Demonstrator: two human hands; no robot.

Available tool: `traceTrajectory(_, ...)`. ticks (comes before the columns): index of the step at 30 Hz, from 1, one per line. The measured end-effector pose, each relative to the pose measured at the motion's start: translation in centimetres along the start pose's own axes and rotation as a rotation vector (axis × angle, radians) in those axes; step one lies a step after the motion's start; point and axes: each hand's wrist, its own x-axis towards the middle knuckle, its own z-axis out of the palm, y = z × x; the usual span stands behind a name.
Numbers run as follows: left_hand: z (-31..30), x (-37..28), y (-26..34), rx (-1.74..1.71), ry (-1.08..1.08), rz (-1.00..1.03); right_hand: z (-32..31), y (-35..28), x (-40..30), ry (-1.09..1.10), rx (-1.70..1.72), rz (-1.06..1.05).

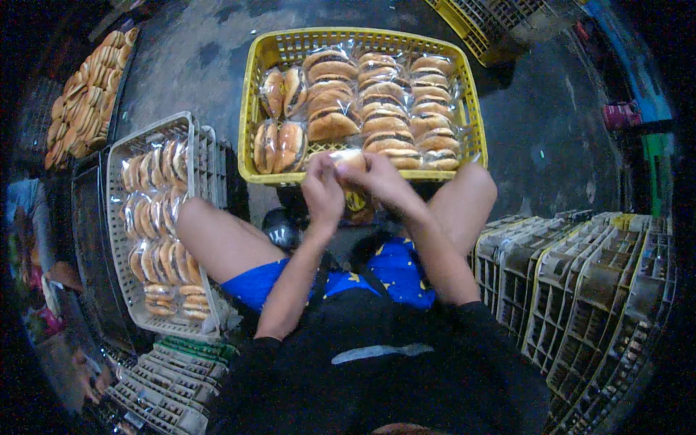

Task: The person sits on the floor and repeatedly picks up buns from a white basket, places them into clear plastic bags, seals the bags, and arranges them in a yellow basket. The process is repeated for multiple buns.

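Observation:
Just over the near rim of a yellow plastic crate, my two hands come together at a bun in a clear plastic bag. My left hand pinches the bag's left side with bent fingers. From the right, my right hand grips the same bag, its fingertips close to the left ones. Both hands are a little blurred, and they partly hide the bun. Inside the crate, filled buns in clear bags stand in rows. A strip of the crate's lattice floor shows beside the held bun.
On my left, a white crate holds more bagged buns, above stacked crates. Unwrapped buns cover a tray farther back. Stacked crates stand at my right. Another yellow crate is at the back. A person is at far left.

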Motion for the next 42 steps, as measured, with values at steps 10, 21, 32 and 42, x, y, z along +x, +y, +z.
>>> traceTrajectory(10, 1.6, 12.1, -12.3, 0.789, -0.947, 0.241, -2.3, 1.4, 12.5, 0.280, -0.824, -0.135)
traceTrajectory(21, 0.6, 7.5, -9.4, -0.096, -0.398, -0.147, -2.2, 0.8, 11.5, 0.380, -1.188, -0.402)
traceTrajectory(32, -6.6, -3.8, 1.6, -0.341, -0.679, -0.296, 1.0, -4.8, -6.3, 0.405, -0.398, -0.450)
traceTrajectory(42, -7.6, -2.8, 4.4, -0.810, -0.902, -0.491, 0.6, -3.9, -8.9, -0.183, 0.884, 0.158)
